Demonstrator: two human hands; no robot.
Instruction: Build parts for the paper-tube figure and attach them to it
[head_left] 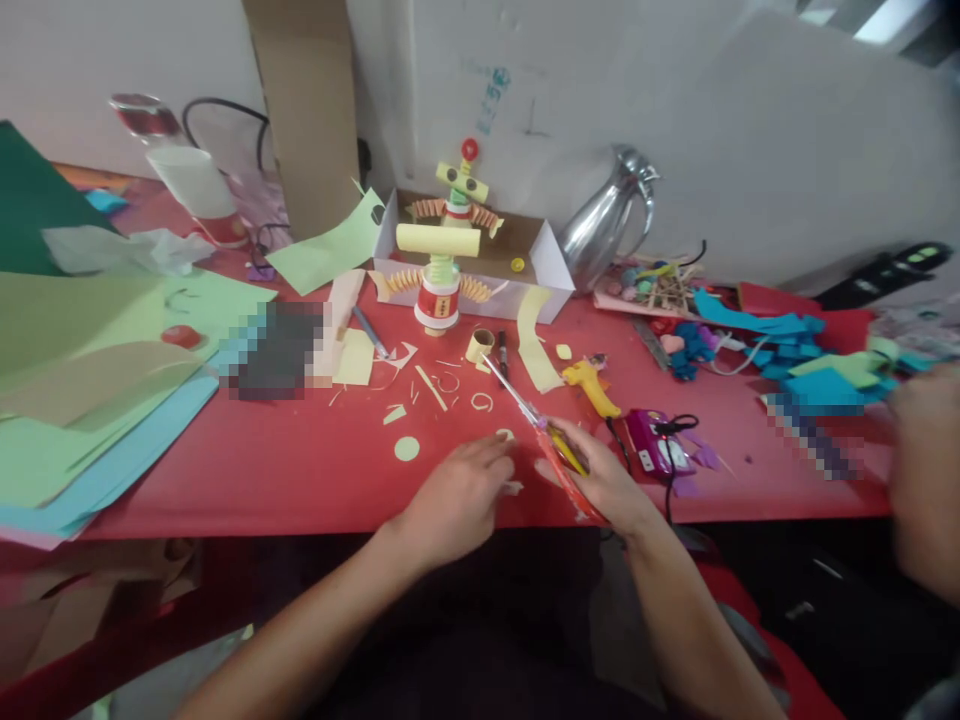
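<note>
My right hand (604,475) is closed round the orange and yellow handles of a pair of scissors (517,395), whose blades point away over the table. Just left of it, my left hand (465,495) has its fingers curled together on a small piece of pale paper (506,437), mostly hidden by them. Near the scissor tips stand a short yellow paper tube (479,346) and a black pen (502,360). A pale green paper disc (407,449) lies left of my hands among thin paper scraps (431,388). Farther back is a paper-and-cup figure (438,305) with folded arms.
Another figure (459,210) stands in a white box (480,295) by the wall. A yellow glue gun (592,388) and a purple power box (660,445) sit to the right. Coloured paper sheets (90,430) cover the left. A steel jug (611,215) stands behind. Another person's arm (930,480) shows at right.
</note>
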